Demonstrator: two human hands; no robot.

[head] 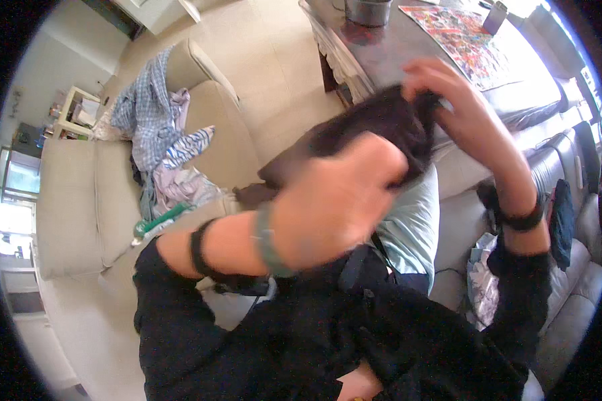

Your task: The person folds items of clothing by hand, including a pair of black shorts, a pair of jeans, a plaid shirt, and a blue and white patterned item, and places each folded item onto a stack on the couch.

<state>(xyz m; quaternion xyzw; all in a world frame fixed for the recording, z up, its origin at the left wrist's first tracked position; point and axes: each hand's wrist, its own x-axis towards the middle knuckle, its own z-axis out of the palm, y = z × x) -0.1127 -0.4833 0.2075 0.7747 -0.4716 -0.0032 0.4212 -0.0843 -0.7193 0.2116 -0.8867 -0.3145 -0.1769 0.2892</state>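
Note:
A dark brown or black cloth (326, 135), probably a garment, is stretched and bunched between my two hands above my lap. My left hand (351, 185) reaches across from the left, blurred by motion, with its fist closed on the near side of the fabric; its fingers are mostly hidden. My right hand (434, 87) pinches the upper right end of the cloth, fingers bent over its edge. Beneath it, pale green fabric (411, 220) covers my lap or lies across it; I cannot tell which.
On the beige sofa (226, 120) at left lies a heap of clothes with a blue checked shirt (145, 110). A dark-topped table (341, 40) ahead carries a pot (368, 12), a colourful printed sheet (461, 40) and a bottle (495, 17). A grey leather sofa (451, 220) and plastic bag (483, 280) are at right.

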